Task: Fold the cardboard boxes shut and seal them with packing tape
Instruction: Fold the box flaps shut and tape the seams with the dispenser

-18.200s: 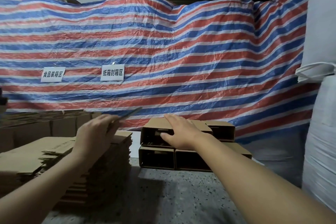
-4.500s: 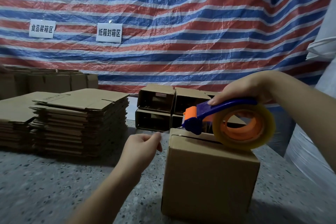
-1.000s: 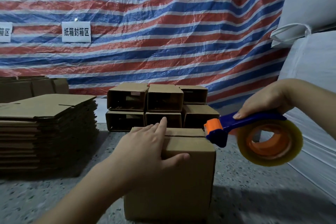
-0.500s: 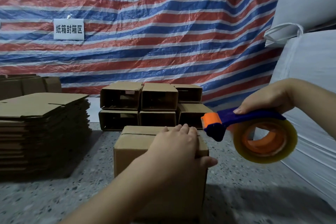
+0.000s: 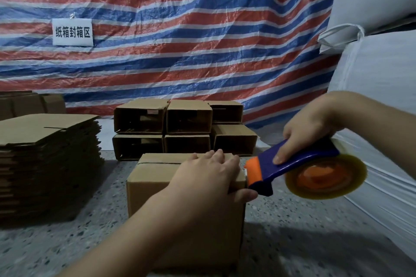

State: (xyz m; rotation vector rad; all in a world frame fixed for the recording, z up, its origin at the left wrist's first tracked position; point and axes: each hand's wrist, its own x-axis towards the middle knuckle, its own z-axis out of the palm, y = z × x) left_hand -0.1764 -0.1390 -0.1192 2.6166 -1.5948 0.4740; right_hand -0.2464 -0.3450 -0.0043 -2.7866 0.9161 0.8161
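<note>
A brown cardboard box [image 5: 155, 177] stands on the speckled floor in front of me, its top flaps folded down with a seam across the far part. My left hand [image 5: 207, 175] lies flat on the box top, fingers straight, thumb hooked over the right edge. My right hand [image 5: 308, 128] grips the blue handle of a tape dispenser [image 5: 292, 171] with an orange head and a clear tape roll. The dispenser's head touches the box's upper right edge beside my left thumb.
Several assembled boxes [image 5: 184, 128] lie stacked on their sides behind the box. A tall pile of flat cardboard blanks [image 5: 47, 159] sits at the left. White sacks [image 5: 382, 105] bulge in from the right. A striped tarp [image 5: 180, 29] with a paper sign hangs behind.
My right hand has brought the tape dispenser left and down until its head meets the box's right edge. My left hand stays pressed on the box top.
</note>
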